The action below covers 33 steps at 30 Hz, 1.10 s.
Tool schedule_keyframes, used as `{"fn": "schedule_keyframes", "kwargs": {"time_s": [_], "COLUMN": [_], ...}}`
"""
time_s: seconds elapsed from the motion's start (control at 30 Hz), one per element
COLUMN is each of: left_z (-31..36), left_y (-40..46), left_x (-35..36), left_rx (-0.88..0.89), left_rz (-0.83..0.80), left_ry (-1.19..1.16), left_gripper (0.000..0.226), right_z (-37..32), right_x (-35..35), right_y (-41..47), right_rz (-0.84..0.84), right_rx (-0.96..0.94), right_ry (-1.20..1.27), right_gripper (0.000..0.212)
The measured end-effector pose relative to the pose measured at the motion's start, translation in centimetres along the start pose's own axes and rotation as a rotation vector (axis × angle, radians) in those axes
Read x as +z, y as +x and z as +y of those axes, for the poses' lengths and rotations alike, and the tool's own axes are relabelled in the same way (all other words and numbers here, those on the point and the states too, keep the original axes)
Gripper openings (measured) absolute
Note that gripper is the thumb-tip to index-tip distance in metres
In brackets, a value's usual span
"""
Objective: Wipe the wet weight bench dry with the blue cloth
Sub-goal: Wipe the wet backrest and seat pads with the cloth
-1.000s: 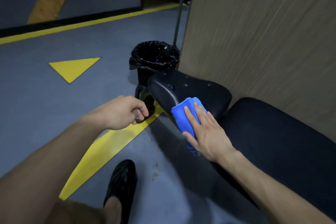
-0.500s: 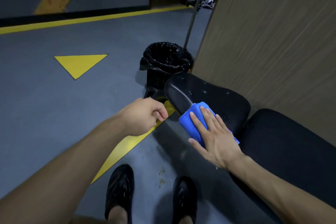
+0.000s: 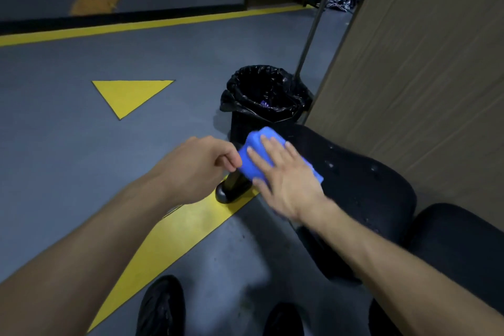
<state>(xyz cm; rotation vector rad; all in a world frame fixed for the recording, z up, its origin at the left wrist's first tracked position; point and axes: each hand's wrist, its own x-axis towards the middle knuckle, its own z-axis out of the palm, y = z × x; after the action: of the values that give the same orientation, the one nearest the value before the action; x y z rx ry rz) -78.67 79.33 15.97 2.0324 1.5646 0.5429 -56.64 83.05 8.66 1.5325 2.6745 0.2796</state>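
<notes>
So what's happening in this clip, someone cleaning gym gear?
Yes. A person is wiping a black weight bench with a folded blue cloth. The right hand lies flat on the cloth, fingers spread, pressing it against the near end of the seat pad. The left hand is curled into a loose fist beside the cloth; whether it touches it is unclear. Water droplets still show on the pad to the right of the cloth, so it is not dry yet. A lined black bin stands just beyond the bench.
</notes>
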Motion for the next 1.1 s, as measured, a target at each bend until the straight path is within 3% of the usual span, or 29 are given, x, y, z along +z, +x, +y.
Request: {"fn": "schedule_keyframes", "kwargs": {"time_s": [0.1, 0.2, 0.4, 0.47, 0.57, 0.67, 0.73, 0.83, 0.9, 0.97, 1.1], "left_z": [-0.7, -1.6, -3.0, -3.0, -3.0, -3.1, -3.2, -3.2, -3.1, -3.0, -2.6], "left_y": [1.0, 1.8, 2.5, 3.1, 4.4, 5.6, 5.9, 5.8, 6.0, 6.5, 7.9], "left_x": [-0.6, -0.7, -1.2, -1.2, -1.2, -0.9, -0.7, -0.5, -0.6, -0.6, 0.1], "left_rx": [-0.003, -0.020, -0.036, -0.023, -0.021, -0.030, -0.031, -0.018, -0.013, -0.018, -0.027], "left_rz": [0.017, 0.006, -0.011, -0.024, -0.039, -0.050, -0.069, -0.079, -0.066, -0.058, -0.080], "left_ry": [0.040, 0.055, 0.093, 0.111, 0.118, 0.113, 0.106, 0.114, 0.113, 0.103, 0.098], "left_gripper": [0.043, 0.043, 0.043, 0.042, 0.043, 0.045, 0.047, 0.044, 0.043, 0.043, 0.042], "right_z": [-0.3, 1.9, 8.1, 5.6, 0.7, 1.9, 4.6, 10.1, 10.5, 7.5, 3.0], "right_x": [0.7, 0.2, -0.2, 0.1, 0.4, -0.1, -0.3, -0.3, -0.5, -0.7, -1.2], "right_y": [-3.4, 1.0, 9.2, 7.0, 0.7, 0.5, 3.7, 8.5, 9.2, 7.7, 1.6], "right_rz": [-0.033, -0.075, -0.088, -0.033, 0.029, -0.031, -0.021, -0.105, -0.124, -0.112, 0.007], "right_rx": [-0.170, -0.209, 0.340, 0.270, -0.042, -0.132, -0.006, 0.436, 0.590, 0.498, 0.089], "right_ry": [0.027, 0.047, 0.354, 0.260, 0.126, 0.192, 0.247, 0.424, 0.395, 0.287, 0.290], "right_gripper": [0.058, 0.061, 0.058, 0.062, 0.063, 0.061, 0.062, 0.056, 0.057, 0.064, 0.072]}}
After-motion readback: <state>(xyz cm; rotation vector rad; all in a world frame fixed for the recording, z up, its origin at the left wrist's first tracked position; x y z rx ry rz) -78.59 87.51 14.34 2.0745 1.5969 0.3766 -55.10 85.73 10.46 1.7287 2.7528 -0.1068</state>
